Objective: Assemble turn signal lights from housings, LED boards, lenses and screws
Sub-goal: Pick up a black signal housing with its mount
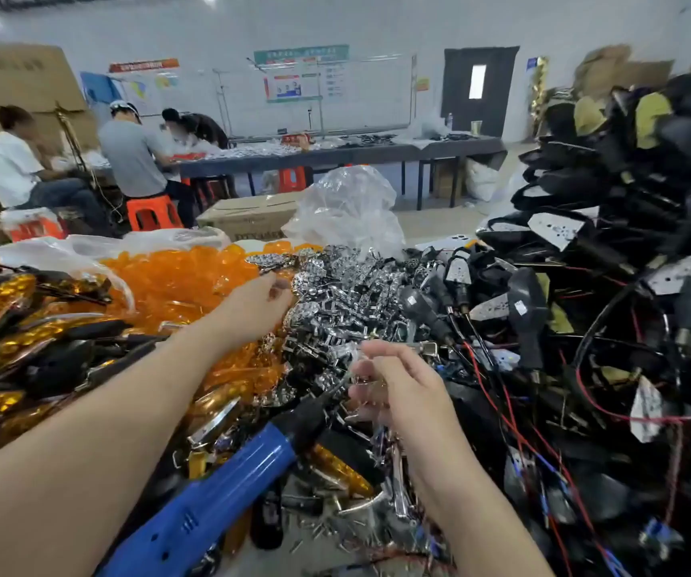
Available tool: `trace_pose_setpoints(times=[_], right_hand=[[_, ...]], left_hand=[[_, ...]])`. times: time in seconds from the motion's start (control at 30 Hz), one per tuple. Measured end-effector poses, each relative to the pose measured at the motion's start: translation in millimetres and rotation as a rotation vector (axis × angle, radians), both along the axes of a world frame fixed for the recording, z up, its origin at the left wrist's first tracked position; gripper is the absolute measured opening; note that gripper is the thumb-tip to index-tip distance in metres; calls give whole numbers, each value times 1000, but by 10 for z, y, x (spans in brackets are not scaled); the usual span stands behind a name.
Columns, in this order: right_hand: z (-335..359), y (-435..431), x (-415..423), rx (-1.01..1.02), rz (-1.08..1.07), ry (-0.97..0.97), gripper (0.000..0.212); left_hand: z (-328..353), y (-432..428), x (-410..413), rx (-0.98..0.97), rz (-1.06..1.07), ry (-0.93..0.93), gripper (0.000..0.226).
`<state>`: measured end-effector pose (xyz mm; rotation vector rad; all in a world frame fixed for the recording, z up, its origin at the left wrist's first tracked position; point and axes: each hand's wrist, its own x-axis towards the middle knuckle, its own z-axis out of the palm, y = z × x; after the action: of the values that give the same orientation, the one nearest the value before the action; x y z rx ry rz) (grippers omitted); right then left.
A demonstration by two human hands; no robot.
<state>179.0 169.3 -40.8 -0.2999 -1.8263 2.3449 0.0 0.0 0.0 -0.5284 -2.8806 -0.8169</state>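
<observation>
Stock awaiting assembly: orange lenses (177, 285) are lying heaped at centre-left, chrome reflectors (356, 293) are lying heaped just beside them, and black housings (627, 243) with trailing wires are piling high at right.

Stock finished: assembled lights (2, 318) with amber faces are stacking at far left. Part of the batch is looking done, with far more remaining.

Fixings: screws (323, 530) are lying loose at the near edge. The blue screwdriver (219, 493) is lying between the forearms, in neither grip.

Hands: the left grip (260, 304) is reaching to the seam between lenses and reflectors with fingers drawn together; whether it is pinching anything, cannot tell. The right grip (394, 381) is curling round a blurred shiny part (356, 370), seemingly a reflector.

Judgement: a fresh unit is only beginning.
</observation>
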Motion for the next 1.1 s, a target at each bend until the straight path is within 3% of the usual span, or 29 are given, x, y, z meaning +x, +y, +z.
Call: trace_pose_setpoints(times=[0.17,0.3,0.4,0.57,0.73,0.87,1.0,1.1], right_hand=[[-70,15,-82,4,18,-2,25],[-49,-9,-62,5,24,-12,26],[-17,-21,-51,-5,17,-22,25],[34,-48,-31,-9,18,-17,24],[150,-84,31,12,13,41,24],[273,-43,68,227,-123,151,21],[370,184,-116,712,-258,259,26],[372,393,-388,1293,-199,-3,36]], left_hand=[[47,210,27,-197,-177,-162,53],[121,261,55,-349,-214,-151,63],[160,246,71,-403,-203,-131,53],[187,105,129,-485,-110,51,6],[248,7,441,60,13,159,8],[324,137,966,642,30,80,7],[134,337,1574,1265,37,-95,9],[39,437,1810,1494,75,-208,26]])
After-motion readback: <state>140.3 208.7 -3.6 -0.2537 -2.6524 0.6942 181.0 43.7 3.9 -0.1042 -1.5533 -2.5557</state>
